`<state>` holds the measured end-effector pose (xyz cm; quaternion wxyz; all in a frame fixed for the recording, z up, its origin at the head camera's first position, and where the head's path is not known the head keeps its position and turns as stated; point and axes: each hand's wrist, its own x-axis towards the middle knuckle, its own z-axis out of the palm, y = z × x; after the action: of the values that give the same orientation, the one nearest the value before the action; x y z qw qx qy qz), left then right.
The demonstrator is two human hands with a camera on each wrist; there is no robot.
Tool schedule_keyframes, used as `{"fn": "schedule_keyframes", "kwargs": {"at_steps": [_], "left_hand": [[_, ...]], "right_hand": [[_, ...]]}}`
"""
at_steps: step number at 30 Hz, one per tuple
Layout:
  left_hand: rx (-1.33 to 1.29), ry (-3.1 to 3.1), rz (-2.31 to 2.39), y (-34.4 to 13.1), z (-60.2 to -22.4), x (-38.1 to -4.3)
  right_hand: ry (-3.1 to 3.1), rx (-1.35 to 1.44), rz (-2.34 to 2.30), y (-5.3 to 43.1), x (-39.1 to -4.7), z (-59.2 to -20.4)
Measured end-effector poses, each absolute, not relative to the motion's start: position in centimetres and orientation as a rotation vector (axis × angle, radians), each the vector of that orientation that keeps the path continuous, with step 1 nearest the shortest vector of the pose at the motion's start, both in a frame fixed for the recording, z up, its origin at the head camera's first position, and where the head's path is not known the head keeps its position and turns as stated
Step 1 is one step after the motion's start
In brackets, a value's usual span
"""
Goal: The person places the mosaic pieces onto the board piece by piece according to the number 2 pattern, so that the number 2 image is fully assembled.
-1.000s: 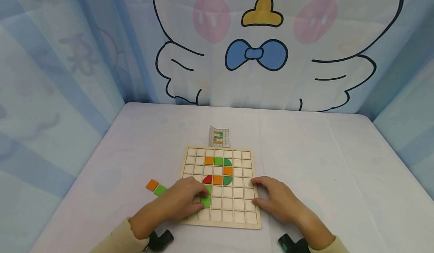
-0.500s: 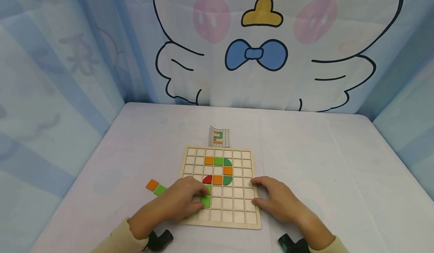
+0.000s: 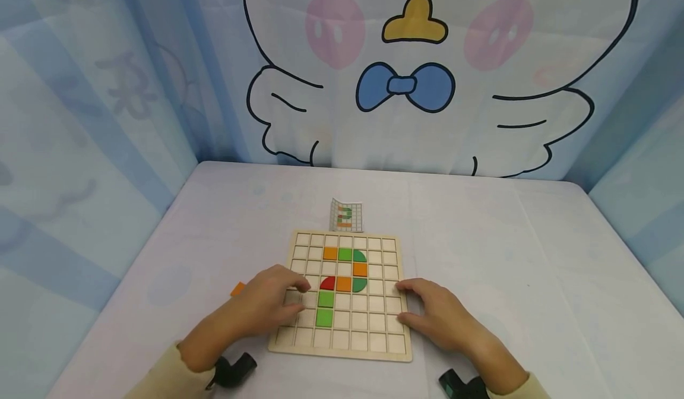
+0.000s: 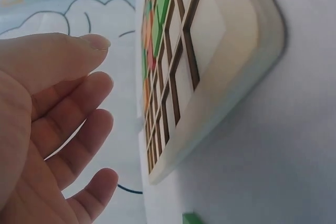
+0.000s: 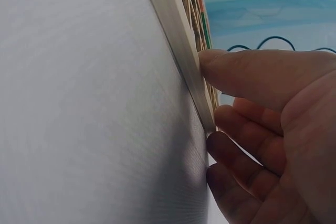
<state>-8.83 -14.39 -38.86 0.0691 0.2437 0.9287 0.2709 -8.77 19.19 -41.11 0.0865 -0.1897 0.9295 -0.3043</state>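
Note:
A wooden grid board (image 3: 342, 355) lies on the table with flat coloured tiles in its cells. Orange and green squares, green quarter-rounds and a red quarter-round (image 3: 328, 283) form a bent line. Below the red piece sit two green square tiles (image 3: 325, 298), one under the other. Over the board's left side hovers my left hand (image 3: 259, 304), thumb and fingers apart, holding nothing. My right hand (image 3: 443, 316) rests against the board's right edge; its thumb (image 5: 226, 69) touches the rim and its fingers are loosely bent.
Behind the board stands a small folded pattern card (image 3: 350, 215). A loose orange tile (image 3: 237, 289) peeks out left of the left hand, and a green tile (image 4: 191, 218) shows in the left wrist view. A printed curtain surrounds the table.
My left hand has let go of the lower green tiles and drawn back leftward, uncovering both and hiding the loose green tile. The right hand has stayed in place.

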Motion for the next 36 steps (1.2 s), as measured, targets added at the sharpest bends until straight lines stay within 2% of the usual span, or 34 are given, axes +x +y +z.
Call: {"fn": "schedule_keyframes", "kwargs": {"at_steps": [6,36], "left_hand": [[0.582,2.805,0.832,-15.4,-38.2,-8.7],[0.502,2.846,0.857,-21.2,-39.0,-8.6]], "right_hand": [[2.777,-0.568,-0.904,19.2,-8.8,-41.2],[2.773,-0.559,-0.905,19.1,-8.8,-41.1]]}}
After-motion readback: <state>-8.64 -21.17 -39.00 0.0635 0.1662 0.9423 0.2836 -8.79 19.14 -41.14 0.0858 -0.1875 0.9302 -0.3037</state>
